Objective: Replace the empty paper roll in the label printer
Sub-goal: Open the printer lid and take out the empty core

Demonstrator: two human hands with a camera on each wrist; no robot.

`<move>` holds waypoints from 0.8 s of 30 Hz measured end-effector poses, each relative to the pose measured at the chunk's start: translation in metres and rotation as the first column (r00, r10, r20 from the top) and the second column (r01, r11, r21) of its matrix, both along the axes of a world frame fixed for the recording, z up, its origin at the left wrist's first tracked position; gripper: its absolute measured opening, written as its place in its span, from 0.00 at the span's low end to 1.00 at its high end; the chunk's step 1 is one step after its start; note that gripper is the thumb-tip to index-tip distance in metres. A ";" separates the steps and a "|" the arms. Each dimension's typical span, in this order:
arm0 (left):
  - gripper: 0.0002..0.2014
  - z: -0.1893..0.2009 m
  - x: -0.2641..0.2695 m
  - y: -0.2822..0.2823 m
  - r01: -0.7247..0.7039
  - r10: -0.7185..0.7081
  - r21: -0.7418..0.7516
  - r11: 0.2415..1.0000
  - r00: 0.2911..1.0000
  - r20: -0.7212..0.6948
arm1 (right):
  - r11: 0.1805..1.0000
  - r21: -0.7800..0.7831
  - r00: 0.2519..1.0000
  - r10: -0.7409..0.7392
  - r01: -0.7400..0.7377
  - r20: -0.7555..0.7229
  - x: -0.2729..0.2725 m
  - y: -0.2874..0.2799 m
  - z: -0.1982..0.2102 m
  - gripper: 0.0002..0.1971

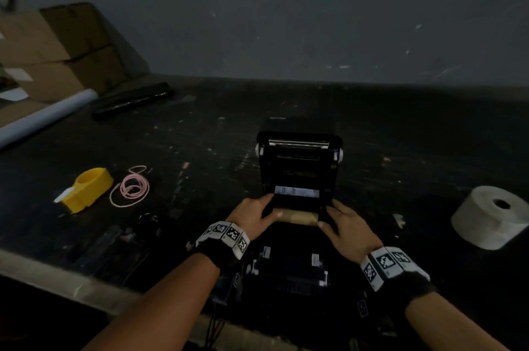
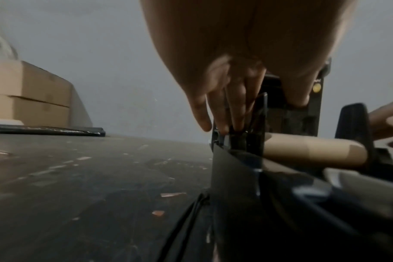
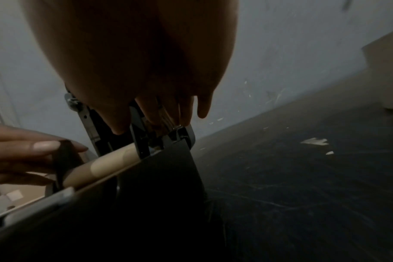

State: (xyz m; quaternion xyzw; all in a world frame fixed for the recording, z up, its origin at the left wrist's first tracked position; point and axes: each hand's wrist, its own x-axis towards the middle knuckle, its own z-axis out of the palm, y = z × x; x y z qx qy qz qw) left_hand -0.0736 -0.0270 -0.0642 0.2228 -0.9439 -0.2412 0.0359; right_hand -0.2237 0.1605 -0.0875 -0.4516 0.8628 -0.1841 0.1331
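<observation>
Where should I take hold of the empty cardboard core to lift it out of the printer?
Grip the bare middle of the cardboard core, coming down from above. It lies level across the open label printer, its ends seated in black holders, so only the midsection is free. The left hand and right hand sit at the holders; they probably have to spread first.

Both hands [image 3: 159,109] at cardboard core [image 3: 105,164]

I see dim light, a bare grey wall [image 1: 286,6] with small scuffs behind a dark scratched table [image 1: 400,135] flecked with paper scraps. Stacked cardboard boxes [image 1: 57,49] sit at the far left against the wall. The table's near edge looks pale.
</observation>
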 end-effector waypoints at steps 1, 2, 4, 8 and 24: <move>0.27 -0.003 -0.001 -0.002 0.009 -0.009 0.003 1.000 1.000 0.025 | 1.000 0.011 1.000 -0.001 0.001 -0.007 0.000 -0.001 -0.002 0.29; 0.27 -0.005 -0.002 -0.004 0.025 -0.025 0.002 1.000 0.999 0.044 | 1.000 0.021 1.000 -0.006 0.006 -0.008 0.001 -0.003 -0.004 0.28; 0.26 -0.008 -0.003 -0.006 0.050 -0.049 -0.008 0.999 0.997 0.067 | 1.000 0.018 1.000 -0.016 0.016 -0.019 0.003 -0.006 -0.006 0.27; 0.24 -0.013 -0.002 -0.008 0.042 -0.042 0.014 0.999 0.998 0.047 | 0.999 0.041 0.996 -0.029 0.033 -0.082 0.010 -0.014 -0.008 0.25; 0.16 0.035 -0.013 -0.016 0.085 -0.028 0.223 0.971 0.968 -0.249 | 0.901 -0.336 0.947 -0.195 0.275 0.254 0.020 -0.009 0.045 0.16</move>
